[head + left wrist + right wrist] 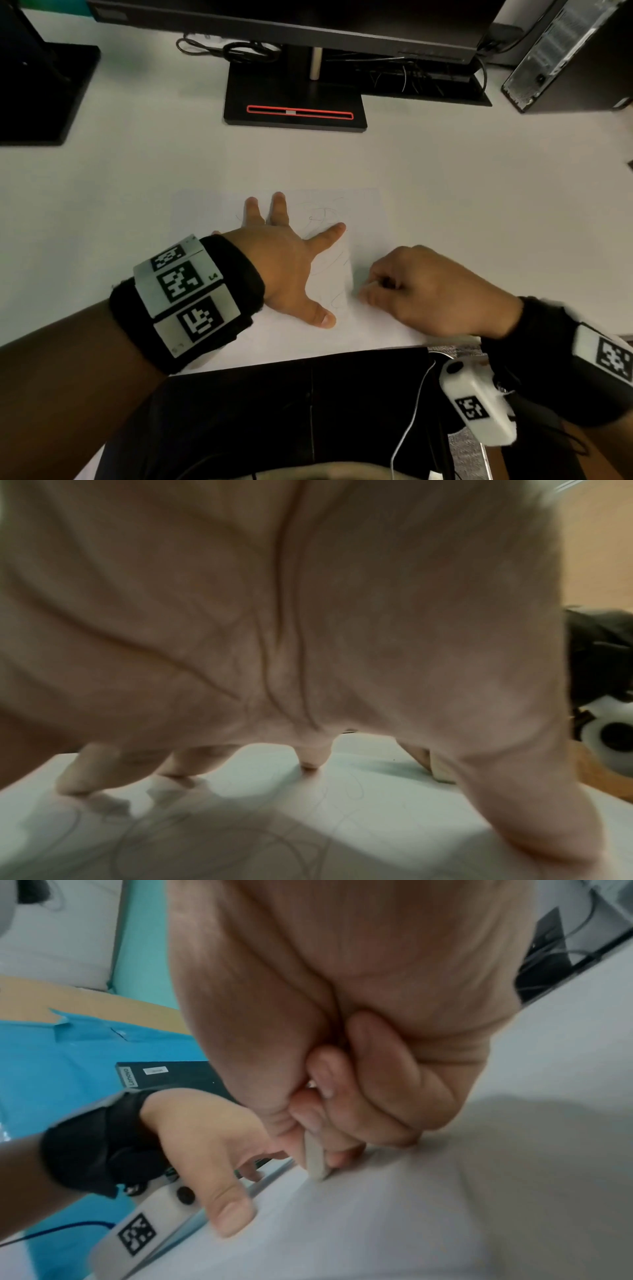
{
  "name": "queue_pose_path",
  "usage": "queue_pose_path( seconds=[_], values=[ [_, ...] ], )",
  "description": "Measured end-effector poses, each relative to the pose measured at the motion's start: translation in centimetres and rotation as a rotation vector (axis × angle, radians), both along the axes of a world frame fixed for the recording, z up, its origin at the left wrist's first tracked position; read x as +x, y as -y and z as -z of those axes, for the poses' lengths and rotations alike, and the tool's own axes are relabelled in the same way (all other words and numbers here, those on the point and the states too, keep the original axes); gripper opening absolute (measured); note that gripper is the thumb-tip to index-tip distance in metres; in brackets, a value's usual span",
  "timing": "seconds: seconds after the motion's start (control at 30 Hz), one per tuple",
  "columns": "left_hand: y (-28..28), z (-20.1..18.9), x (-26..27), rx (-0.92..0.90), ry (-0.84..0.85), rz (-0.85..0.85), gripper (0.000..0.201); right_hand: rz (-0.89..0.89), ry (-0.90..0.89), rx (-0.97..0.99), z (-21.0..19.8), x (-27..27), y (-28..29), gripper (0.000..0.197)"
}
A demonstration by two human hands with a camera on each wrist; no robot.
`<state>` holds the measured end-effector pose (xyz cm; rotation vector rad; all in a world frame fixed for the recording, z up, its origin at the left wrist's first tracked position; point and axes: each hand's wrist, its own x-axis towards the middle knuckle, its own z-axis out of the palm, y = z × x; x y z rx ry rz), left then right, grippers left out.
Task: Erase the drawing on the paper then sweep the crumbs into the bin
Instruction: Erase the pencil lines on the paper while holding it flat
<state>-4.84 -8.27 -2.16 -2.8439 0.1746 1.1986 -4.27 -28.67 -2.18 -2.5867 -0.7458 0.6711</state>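
A white sheet of paper [212, 212] with faint pencil scribbles [322, 219] lies on the white desk. My left hand [291, 260] is spread flat on it, fingers straight, pressing it down; the same hand [308, 615] fills the left wrist view above the scribbled paper [308, 818]. My right hand [411, 291] is curled beside the paper's right edge and pinches a small pale eraser [315, 1161], whose tip touches the surface. In the head view the eraser is hidden by the fingers. No bin shows in any view.
A monitor stand [294, 102] with a red stripe sits behind the paper. Another black stand [44, 85] is at the far left, a computer tower [575, 58] at the far right, with cables behind. The desk's front edge [308, 353] runs just below my hands.
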Motion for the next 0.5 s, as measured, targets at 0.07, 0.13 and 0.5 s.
queue_pose_path(
  seconds=[0.07, 0.13, 0.5],
  values=[
    [0.0, 0.0, 0.0, -0.005, -0.001, -0.003, 0.125, -0.006, 0.016, 0.005, 0.2, -0.1, -0.1, 0.032],
    [-0.2, 0.2, 0.0, -0.012, -0.003, -0.009, 0.126, -0.088, 0.0, 0.008, 0.2, -1.4, -0.6, 0.033],
    [-0.2, 0.3, 0.0, -0.021, 0.002, -0.007, 0.126, -0.122, 0.003, -0.009, 0.1, -1.7, -1.0, 0.034]
  ],
)
